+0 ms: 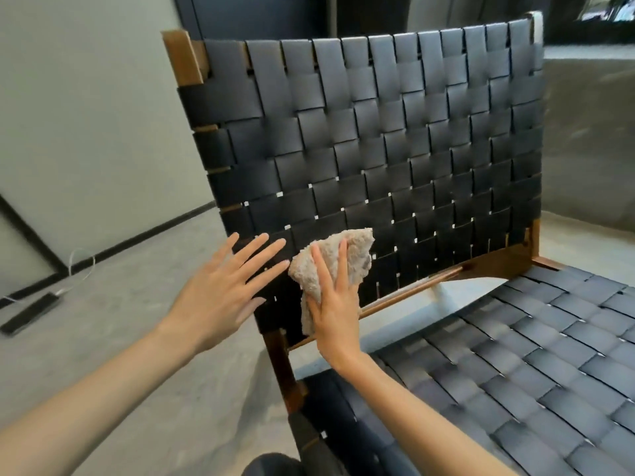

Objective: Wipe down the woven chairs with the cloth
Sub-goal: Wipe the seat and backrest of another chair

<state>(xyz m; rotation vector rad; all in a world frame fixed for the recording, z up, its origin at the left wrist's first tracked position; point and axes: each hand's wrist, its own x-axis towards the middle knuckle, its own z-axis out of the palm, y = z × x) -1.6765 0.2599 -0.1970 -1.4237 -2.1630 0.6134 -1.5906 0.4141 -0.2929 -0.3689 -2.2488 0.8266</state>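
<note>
I counted one woven chair (378, 132), one cloth (357, 255) and two hands. The cloth was beige, fluffy and crumpled, flat against the backrest's lower left corner. The right hand (333, 304) pressed it there with straight fingers. The left hand (220, 297), spread wide and holding nothing, touched the straps just beside it.

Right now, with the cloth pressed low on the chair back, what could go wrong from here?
1. The right hand presses the cloth with flat fingers and no real grip, so it may slip and fall.
2. The cloth is bunched; it may skip the small gaps in the woven back.
3. A white cable lies on the floor to the left; a step that way might catch it.
</note>
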